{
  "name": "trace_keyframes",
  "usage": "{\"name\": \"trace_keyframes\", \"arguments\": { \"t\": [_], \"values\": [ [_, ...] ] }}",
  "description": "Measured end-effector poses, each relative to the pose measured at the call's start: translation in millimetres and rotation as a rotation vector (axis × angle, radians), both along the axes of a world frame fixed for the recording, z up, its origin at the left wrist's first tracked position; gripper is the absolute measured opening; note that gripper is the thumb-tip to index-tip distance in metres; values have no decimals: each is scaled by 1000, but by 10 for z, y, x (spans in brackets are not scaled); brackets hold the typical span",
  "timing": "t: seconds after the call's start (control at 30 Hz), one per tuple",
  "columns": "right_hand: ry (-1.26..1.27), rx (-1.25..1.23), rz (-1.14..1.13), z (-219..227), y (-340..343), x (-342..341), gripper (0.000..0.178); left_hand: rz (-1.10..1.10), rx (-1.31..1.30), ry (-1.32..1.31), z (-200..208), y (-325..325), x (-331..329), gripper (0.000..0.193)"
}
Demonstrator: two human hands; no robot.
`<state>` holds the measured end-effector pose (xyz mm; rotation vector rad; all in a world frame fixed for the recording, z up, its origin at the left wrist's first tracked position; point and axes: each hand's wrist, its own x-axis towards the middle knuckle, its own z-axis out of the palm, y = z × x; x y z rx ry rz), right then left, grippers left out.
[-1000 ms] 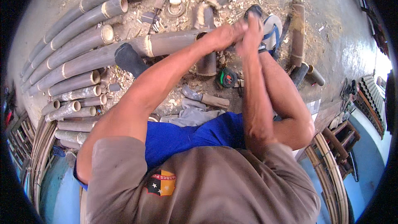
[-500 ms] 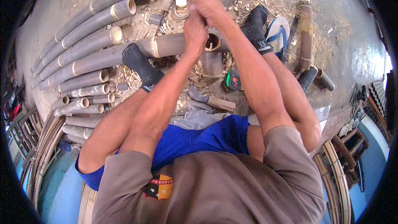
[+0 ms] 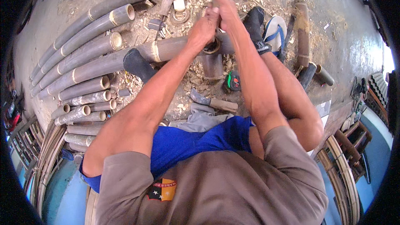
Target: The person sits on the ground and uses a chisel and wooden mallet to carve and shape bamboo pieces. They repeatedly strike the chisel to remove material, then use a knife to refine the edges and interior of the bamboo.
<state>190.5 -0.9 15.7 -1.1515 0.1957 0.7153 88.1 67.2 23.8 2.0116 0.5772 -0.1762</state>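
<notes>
A long bamboo pole (image 3: 173, 49) lies across the floor between my feet, with a dark hole (image 3: 211, 47) cut in its upper side. Above this hole my left hand (image 3: 204, 30) is closed, fingers wrapped. My right hand (image 3: 226, 10) is closed just beyond it, against the left one. Between them shows part of a narrow, dark upright thing whose kind I cannot make out. A short bamboo piece (image 3: 213, 66) sits below the pole, near the hole. Nearer me lies a curved-blade knife (image 3: 223, 105) with a wooden handle.
Several bamboo poles (image 3: 89, 52) lie at the left, shorter tubes (image 3: 85, 83) nearer. A wooden-handled tool (image 3: 165, 6), a tape roll (image 3: 179, 16) and chips surround the work. A green-black tape measure (image 3: 233, 80) and a flip-flop (image 3: 275, 33) lie rightward.
Both hands have shifted right and are now more over the pole's hole. My right hand has come slightly nearer, and the hole shows differently beneath the hands.
</notes>
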Motion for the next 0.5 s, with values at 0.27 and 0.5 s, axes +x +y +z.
{"name": "trace_keyframes", "arguments": {
  "t": [0.27, 0.5],
  "values": [
    [-490, -191, 998, 313, 677, -712, 26, 1138, -456, -453, 29, -615, -604, 69],
    [-107, -12, 216, 275, 148, 70, 34, 302, -334, -31, 263, 24, -27, 86]
  ]
}}
